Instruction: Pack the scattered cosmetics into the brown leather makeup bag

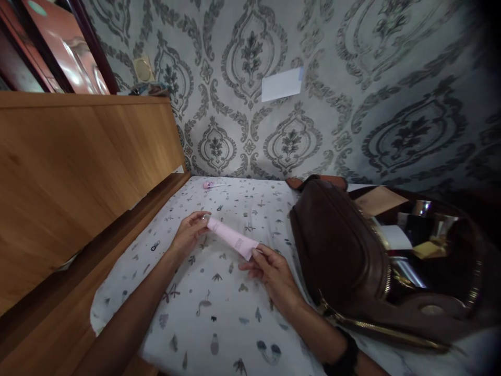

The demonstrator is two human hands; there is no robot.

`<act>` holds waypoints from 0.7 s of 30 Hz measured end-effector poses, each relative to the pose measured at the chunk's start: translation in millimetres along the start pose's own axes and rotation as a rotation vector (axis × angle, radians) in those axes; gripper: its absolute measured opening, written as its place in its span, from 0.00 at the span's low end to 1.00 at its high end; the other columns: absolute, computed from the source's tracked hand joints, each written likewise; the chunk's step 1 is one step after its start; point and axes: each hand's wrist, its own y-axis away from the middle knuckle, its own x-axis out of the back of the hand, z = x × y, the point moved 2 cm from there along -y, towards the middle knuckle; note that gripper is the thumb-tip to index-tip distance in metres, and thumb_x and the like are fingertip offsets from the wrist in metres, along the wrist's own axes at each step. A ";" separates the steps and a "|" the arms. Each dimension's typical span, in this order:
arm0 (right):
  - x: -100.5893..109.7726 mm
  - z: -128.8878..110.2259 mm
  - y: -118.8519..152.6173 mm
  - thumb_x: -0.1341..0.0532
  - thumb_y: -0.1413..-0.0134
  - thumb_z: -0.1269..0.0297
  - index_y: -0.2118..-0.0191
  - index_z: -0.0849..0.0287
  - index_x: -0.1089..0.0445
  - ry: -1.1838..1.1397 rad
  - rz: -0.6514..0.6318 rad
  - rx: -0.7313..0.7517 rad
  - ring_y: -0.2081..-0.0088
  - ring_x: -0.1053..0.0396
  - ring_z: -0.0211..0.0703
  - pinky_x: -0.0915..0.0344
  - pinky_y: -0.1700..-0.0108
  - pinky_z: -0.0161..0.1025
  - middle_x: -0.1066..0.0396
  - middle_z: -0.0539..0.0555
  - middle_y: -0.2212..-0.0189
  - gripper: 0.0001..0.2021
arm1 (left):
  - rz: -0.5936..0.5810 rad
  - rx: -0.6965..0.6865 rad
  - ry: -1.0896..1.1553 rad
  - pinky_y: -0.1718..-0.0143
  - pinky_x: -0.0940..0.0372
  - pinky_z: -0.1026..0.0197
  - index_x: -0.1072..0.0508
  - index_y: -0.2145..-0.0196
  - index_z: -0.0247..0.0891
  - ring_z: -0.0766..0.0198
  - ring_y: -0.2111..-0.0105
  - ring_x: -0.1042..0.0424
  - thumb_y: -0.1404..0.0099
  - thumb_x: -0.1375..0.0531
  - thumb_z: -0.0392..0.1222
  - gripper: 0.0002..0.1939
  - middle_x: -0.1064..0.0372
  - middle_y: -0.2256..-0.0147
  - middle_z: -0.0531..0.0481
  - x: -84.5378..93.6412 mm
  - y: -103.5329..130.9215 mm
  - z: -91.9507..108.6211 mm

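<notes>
A pale pink tube (231, 237) is held above a white patterned cloth (215, 313), slanting down to the right. My left hand (190, 231) is closed on its narrow capped end. The fingers and thumb of my right hand (274, 271) pinch the wide flat end. A dark band circles my right wrist. Beside my right arm a brown leather bag (332, 235) lies open, with small shiny containers, a yellow item and a tan flat piece in it. Farther back on the cloth lies a small pink item (207, 185).
A wooden panel (86, 156) rises along the left, with a ledge beside the cloth. Behind stands a patterned wall (250, 130) bearing a white paper (282, 84). A brown strap (329, 181) lies behind the bag.
</notes>
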 end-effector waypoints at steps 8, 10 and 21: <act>4.3 1.6 -4.9 0.22 0.67 0.53 0.63 0.61 0.20 -0.180 -0.007 0.000 0.61 0.23 0.47 0.28 0.55 0.43 0.21 0.57 0.64 0.23 | -0.003 0.006 0.007 0.61 0.31 0.68 0.21 0.59 0.36 0.67 0.64 0.27 0.45 0.29 0.42 0.16 0.26 0.63 0.49 1.2 0.9 -2.8; 4.4 1.0 -5.7 0.23 0.66 0.53 0.64 0.60 0.20 -0.205 -0.025 -0.008 0.59 0.23 0.47 0.30 0.52 0.43 0.21 0.57 0.63 0.21 | -0.059 0.011 0.028 0.54 0.31 0.64 0.21 0.57 0.36 0.63 0.57 0.26 0.43 0.30 0.42 0.16 0.24 0.59 0.46 -1.0 2.4 -1.0; 5.1 0.2 1.1 0.23 0.69 0.57 0.56 0.58 0.28 0.003 -0.017 -0.015 0.71 0.31 0.38 0.38 0.68 0.34 0.25 0.49 0.73 0.29 | -0.144 0.056 0.096 0.35 0.46 0.51 0.23 0.52 0.38 0.50 0.36 0.39 0.41 0.31 0.42 0.19 0.31 0.41 0.41 -12.6 9.3 4.5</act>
